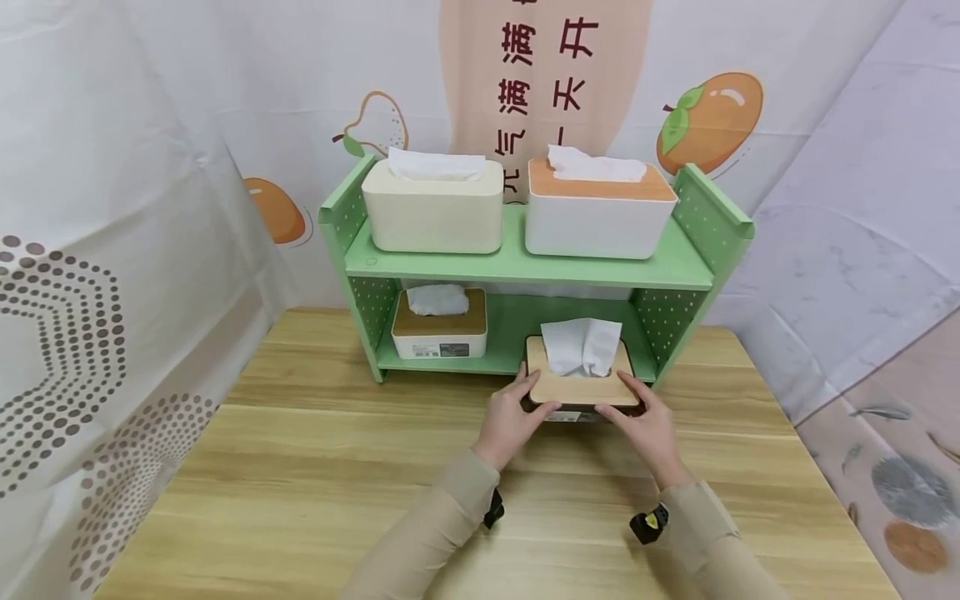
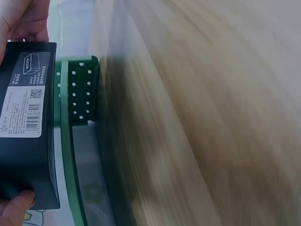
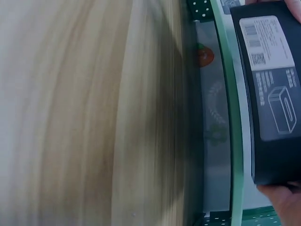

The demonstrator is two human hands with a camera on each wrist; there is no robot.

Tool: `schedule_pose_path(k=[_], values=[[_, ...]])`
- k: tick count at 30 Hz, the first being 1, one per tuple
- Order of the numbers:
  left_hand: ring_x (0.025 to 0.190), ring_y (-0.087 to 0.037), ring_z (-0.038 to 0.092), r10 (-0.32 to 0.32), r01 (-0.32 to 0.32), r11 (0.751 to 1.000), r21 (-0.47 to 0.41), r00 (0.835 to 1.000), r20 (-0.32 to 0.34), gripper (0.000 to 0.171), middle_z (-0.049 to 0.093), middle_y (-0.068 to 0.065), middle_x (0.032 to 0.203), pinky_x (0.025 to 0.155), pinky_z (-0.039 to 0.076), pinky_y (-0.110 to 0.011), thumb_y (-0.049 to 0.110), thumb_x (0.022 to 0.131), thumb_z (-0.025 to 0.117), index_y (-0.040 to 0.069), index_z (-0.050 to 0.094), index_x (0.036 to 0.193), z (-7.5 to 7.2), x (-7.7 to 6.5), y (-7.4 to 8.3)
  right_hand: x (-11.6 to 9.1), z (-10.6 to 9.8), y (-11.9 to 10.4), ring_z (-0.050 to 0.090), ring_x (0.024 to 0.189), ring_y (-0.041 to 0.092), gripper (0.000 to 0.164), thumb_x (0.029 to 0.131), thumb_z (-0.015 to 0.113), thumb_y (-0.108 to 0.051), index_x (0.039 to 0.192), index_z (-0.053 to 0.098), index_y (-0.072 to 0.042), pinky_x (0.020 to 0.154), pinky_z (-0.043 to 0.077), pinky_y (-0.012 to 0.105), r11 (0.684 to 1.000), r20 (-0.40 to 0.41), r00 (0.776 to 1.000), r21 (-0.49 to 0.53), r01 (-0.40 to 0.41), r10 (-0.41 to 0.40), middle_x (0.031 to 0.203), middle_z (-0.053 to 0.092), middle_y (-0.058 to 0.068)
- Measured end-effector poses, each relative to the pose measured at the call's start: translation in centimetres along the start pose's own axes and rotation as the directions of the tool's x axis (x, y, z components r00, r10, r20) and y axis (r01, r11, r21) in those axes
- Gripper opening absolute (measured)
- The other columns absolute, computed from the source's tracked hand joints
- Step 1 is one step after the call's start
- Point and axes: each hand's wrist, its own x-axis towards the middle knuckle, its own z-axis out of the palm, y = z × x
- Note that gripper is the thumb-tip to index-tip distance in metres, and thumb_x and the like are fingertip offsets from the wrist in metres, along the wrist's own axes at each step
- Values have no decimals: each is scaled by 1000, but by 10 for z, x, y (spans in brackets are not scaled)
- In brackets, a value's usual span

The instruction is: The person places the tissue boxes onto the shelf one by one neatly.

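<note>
In the head view, a black tissue box point(image 1: 558, 390) with a pale wood lid and a white tissue point(image 1: 570, 350) standing up from its slot is at the front right of the green shelf's lower board point(image 1: 510, 321). My left hand point(image 1: 510, 421) grips its left end and my right hand point(image 1: 647, 423) grips its right end, thumbs along the front edge. Both wrist views show the black front with its printed label point(image 2: 23, 110). Beneath the box in these views runs the green shelf edge point(image 3: 233, 117). The box's back is hidden.
A small white tissue box point(image 1: 438, 342) with a brown lid stands lower left on the shelf. On the upper board are a cream tissue box point(image 1: 435, 217) and a white one point(image 1: 592, 225) with an orange-brown lid. Perforated side panels point(image 1: 671, 325) flank the shelf on a wooden table point(image 1: 337, 467).
</note>
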Motion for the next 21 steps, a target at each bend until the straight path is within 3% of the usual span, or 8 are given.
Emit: schedule_pose_path(k=[3, 8, 13, 15, 19, 21], values=[[118, -34, 55, 7, -7, 1000, 20, 1000, -22, 63, 45, -25, 137, 87, 52, -34, 37, 83, 71, 1, 54, 131, -2, 3, -6, 6, 6, 2, 31, 54, 5, 66, 79, 78, -28, 137, 51, -13, 51, 35, 19, 999, 18, 999, 7, 43, -43, 135, 53, 15], [120, -33, 54, -8, 9, 999, 33, 1000, -28, 62, 46, -24, 137, 93, 50, -36, 38, 82, 71, 2, 55, 131, -4, 5, -16, 11, 15, 4, 31, 49, 3, 66, 79, 77, -30, 137, 50, -12, 50, 35, 20, 998, 35, 998, -10, 56, -55, 128, 57, 17], [102, -36, 63, -26, 26, 1000, 14, 1000, 1, 63, 43, -24, 139, 88, 52, -36, 38, 83, 70, 2, 53, 133, -7, 10, -19, 15, 19, 3, 31, 49, 3, 66, 80, 76, -31, 138, 49, -13, 50, 35, 21, 998, 31, 998, -3, 55, -55, 125, 58, 17], [105, -36, 62, -26, 26, 1000, 15, 1000, 8, 63, 43, -24, 140, 90, 51, -37, 37, 84, 69, 2, 52, 134, -9, 14, -20, 19, 20, 1, 31, 49, 2, 67, 80, 76, -32, 139, 49, -13, 50, 35, 21, 998, 32, 997, 0, 68, -68, 131, 56, 16], [124, -35, 51, -47, 46, 999, 26, 998, 39, 63, 40, -25, 143, 97, 47, -40, 38, 87, 66, 3, 50, 136, -12, 19, -20, 25, 20, -4, 40, 58, 7, 66, 81, 74, -34, 139, 49, -13, 55, 38, 21, 996, 43, 995, -24, 89, -87, 141, 49, 15], [131, -34, 43, -67, 65, 997, 32, 996, 63, 62, 37, -25, 145, 100, 44, -42, 39, 88, 64, 4, 48, 138, -12, 22, -19, 27, 20, -6, 53, 74, 12, 66, 83, 73, -34, 140, 47, -12, 63, 43, 24, 995, 54, 994, -42, 92, -90, 144, 45, 16]])
